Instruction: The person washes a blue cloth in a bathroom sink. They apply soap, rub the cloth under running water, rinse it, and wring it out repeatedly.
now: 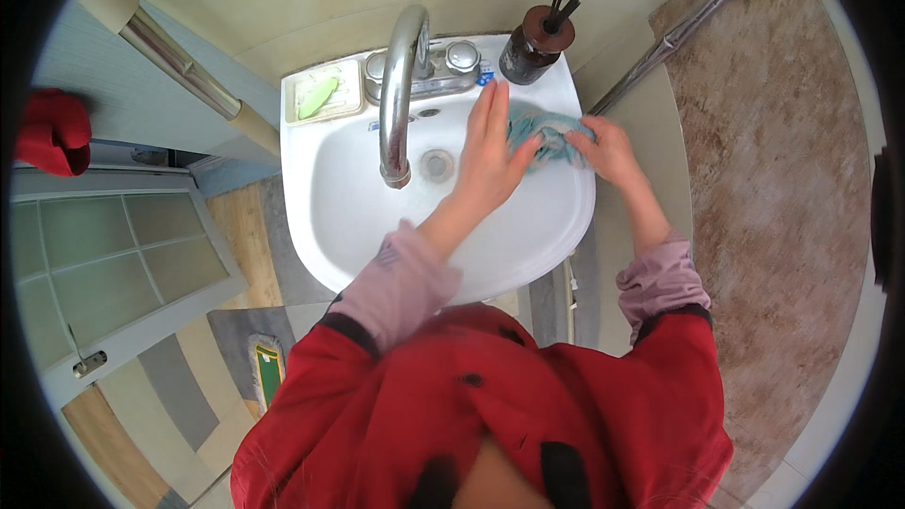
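Observation:
A crumpled blue-green cloth (541, 134) lies over the right side of a white washbasin (353, 226), inside the bowl and up to its rim. My right hand (609, 150) pinches the cloth's right end at the rim. Above the bowl, my left hand (491, 148) has its fingers stretched out and its thumb apart, the thumb tip at the cloth's left edge. Whether that thumb presses on the cloth is hard to tell. A curved chrome faucet (396, 106) reaches over the bowl, left of my left hand. No water stream shows below its spout.
A soap dish (293, 109) with green soap (318, 97) sits at the basin's back left. A brown reed diffuser bottle (527, 56) stands at its back right. A metal pole (664, 49) leans on the right. At left are a vertical pipe (180, 60) and a glazed door (92, 240).

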Available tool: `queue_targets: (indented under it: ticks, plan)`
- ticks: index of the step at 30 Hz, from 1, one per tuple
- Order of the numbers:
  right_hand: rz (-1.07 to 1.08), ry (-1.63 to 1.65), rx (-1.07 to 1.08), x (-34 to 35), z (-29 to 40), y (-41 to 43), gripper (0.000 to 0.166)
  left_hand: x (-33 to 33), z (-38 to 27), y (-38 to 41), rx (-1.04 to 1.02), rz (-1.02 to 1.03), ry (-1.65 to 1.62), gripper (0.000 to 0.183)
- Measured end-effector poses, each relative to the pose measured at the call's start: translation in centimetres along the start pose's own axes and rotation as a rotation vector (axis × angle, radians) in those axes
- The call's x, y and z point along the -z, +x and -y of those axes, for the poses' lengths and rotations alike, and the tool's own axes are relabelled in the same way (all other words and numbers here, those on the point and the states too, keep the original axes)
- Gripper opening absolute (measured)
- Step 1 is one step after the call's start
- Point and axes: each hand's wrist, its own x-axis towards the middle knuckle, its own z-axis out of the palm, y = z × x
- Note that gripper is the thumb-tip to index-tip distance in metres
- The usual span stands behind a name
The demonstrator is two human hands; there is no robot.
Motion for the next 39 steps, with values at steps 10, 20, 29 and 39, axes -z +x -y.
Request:
queue_targets:
  ticks: [10, 20, 29, 39]
  plan:
    - [-0.146, 0.002, 0.024, -3.9, 0.1, -7.3, 0.040, -7.5, 3.2, 8.6, 0.063, -0.320, -0.129, 0.088]
    - [-0.452, 0.806, -0.127, -4.5, -0.7, -5.0, 0.021, -5.9, 1.1, 6.0, 0.035, -0.232, -0.064, 0.067]
    - [-0.839, 0.368, 0.081, -6.3, 3.8, 8.8, 0.024, 1.4, -1.0, -6.5, 0.187, 0.045, -0.274, 0.077]
    - [-0.660, -0.105, 0.275, -5.0, 3.0, 14.0, 0.008, 5.3, -0.3, -7.9, 0.158, -0.001, -0.005, 0.074]
